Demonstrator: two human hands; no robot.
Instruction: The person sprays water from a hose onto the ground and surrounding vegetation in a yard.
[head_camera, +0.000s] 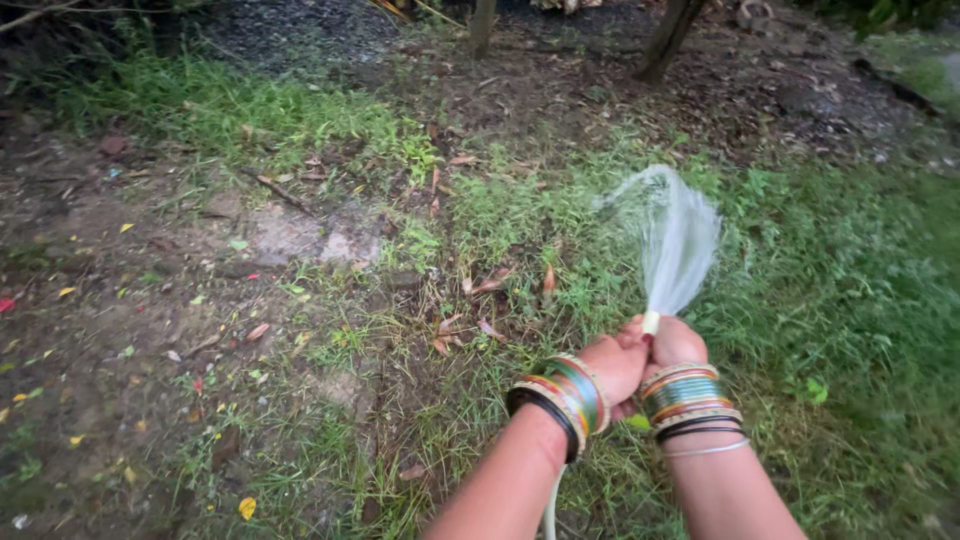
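Grassy ground (830, 270) strewn with dry leaves (490, 285), pale hose (650, 322) clasped at its tip by both hands, left hand (615, 362) and right hand (676, 343) closed around it, water spray (675, 240) fanned over grass, bangles (570, 395) worn on wrists.

Both forearms are bare, no sleeves. The left wrist (560, 400) wears stacked bangles in green, red, gold and black. The right wrist (692, 402) wears green, gold and black bangles, plus a thin silver one.

Hose (549, 505) mostly behind the hands (645, 355)
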